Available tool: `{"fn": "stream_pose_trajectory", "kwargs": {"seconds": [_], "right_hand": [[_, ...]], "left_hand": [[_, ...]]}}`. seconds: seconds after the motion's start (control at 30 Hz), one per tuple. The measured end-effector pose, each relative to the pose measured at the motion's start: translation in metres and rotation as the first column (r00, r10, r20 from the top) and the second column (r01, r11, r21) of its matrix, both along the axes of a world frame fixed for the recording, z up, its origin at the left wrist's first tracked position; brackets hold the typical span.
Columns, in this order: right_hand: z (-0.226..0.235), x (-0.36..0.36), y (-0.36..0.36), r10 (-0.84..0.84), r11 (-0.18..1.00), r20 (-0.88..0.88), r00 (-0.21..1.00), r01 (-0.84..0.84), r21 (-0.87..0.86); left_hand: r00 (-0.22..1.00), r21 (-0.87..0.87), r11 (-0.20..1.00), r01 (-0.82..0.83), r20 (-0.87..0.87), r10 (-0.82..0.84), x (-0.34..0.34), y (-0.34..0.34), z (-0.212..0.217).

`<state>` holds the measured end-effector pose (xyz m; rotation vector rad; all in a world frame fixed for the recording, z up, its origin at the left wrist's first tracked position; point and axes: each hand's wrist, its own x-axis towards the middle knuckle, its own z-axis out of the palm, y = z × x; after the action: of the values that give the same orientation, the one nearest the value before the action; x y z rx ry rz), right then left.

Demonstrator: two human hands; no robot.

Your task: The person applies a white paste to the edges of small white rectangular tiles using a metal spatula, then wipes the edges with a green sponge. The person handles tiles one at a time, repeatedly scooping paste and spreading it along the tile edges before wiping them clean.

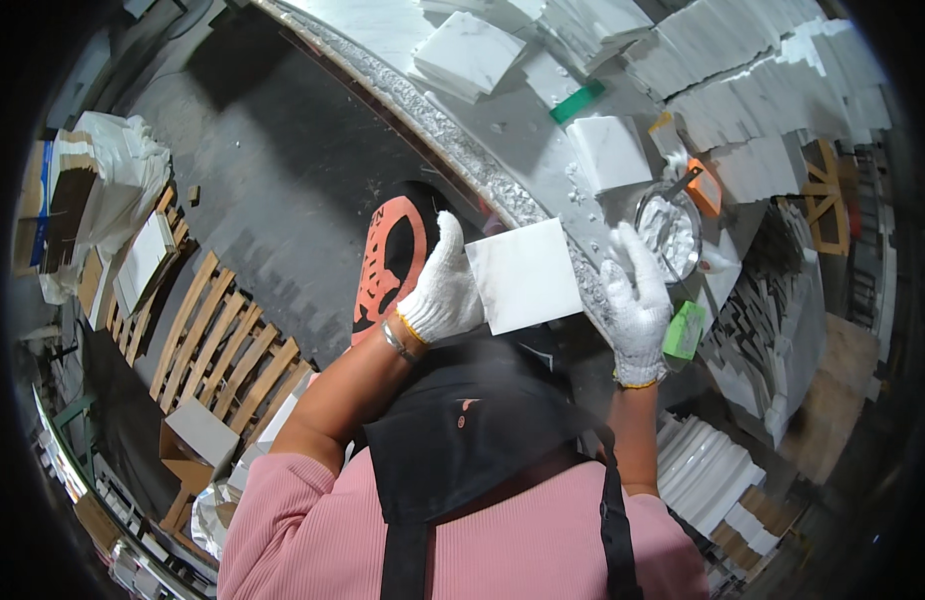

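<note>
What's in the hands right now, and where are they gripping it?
The left hand grips a square white tile by its left edge. The right hand is open beside the tile's right edge; whether it touches the tile cannot be told.

Table (542, 130) crowded: tile stacks (742, 60) fill the far side and right edge. Bowl (669, 232) of white paste sits just right of the held tile (527, 275), with a loose tile (607, 152) just beyond; only a narrow bare strip lies between them. Green block (685, 330) sits close beside the right hand (634, 305). Left of the left hand (442, 290), past the table edge, open dark floor (282, 170); pallet (222, 345) farther left. Stacked tiles (707, 470) below right.
</note>
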<state>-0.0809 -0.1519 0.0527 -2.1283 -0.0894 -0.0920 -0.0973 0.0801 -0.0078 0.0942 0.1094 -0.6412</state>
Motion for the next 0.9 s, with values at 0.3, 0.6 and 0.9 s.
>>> {"fn": "stream_pose_trajectory", "kwargs": {"seconds": [0.3,0.6,0.9], "right_hand": [[-0.003,0.025,0.029,0.185,0.877,-0.341,0.922,0.002,0.480],[-0.008,-0.006,0.017,0.191,0.940,-0.467,0.864,-0.024,0.341],[0.001,-0.030,0.003,0.121,0.936,-0.529,0.840,0.080,0.342]], "left_hand": [[0.998,0.124,0.991,0.052,-0.043,-0.047,-0.003,0.001,0.007],[0.993,0.159,0.987,0.016,-0.116,0.002,-0.005,0.006,-0.001],[0.998,0.011,0.998,-0.067,0.004,0.067,0.000,0.002,-0.006]]}}
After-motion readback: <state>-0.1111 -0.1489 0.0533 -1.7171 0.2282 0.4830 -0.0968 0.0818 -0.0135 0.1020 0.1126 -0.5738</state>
